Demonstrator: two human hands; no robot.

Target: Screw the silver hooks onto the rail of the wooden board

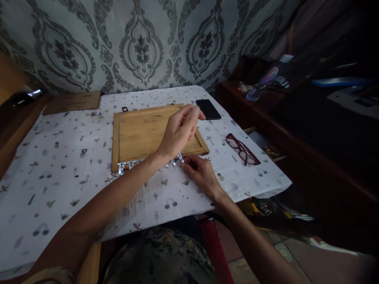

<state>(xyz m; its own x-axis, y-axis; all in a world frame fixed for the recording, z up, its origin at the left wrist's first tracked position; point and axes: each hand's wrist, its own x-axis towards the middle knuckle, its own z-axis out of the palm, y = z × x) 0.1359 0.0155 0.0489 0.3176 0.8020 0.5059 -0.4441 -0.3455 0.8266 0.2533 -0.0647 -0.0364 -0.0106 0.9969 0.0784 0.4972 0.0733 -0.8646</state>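
Note:
A framed wooden panel lies flat on the cloth-covered table. Along its near edge sit several small shiny metal brackets. My left hand is raised over the panel's right part, its fingers curled together in a pinch; whatever they may hold is hidden. Below it, at the panel's near right corner, my right hand has thumb and index finger closed on a small metal bracket. My left wrist and forearm cover part of the bracket row.
Right of the panel lie a black phone and dark-red glasses. A piece of cardboard rests at the back left. Small dark metal pieces lie left of the panel. Beyond the table's right side stands a bottle.

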